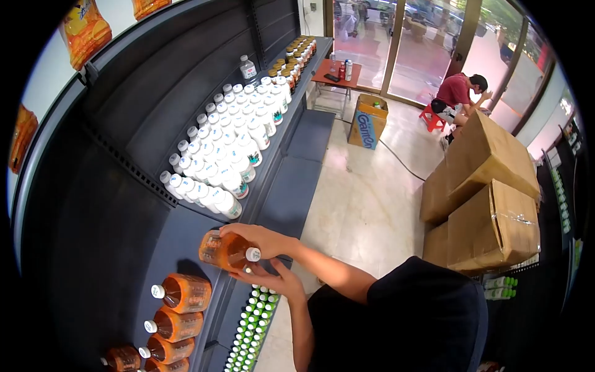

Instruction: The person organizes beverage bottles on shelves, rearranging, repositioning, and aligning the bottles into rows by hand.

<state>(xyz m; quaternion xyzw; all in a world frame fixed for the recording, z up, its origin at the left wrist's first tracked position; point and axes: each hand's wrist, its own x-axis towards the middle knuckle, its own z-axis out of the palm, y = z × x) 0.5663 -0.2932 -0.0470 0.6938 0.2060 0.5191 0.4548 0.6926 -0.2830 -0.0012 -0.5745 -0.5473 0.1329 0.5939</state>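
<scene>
An orange-brown drink bottle (214, 248) with a white cap lies tilted in my hands, over the edge of the dark shelf (186, 239). My right hand (263, 240) is wrapped around its upper side near the cap. From below, my left hand (279, 281) supports the same bottle, with its fingers partly hidden under it. Similar orange bottles (186, 291) lie in a row on the shelf just below, caps to the left. White bottles (226, 204) stand in dense rows on the shelf above my hands.
Green bottles with white caps (254, 322) fill a lower shelf. Brown-capped bottles (297, 53) stand farther along. A small red table (347, 77) and an open carton (369, 127) are beyond. Large cardboard boxes (489, 167) are stacked at right, near a seated person (455, 93).
</scene>
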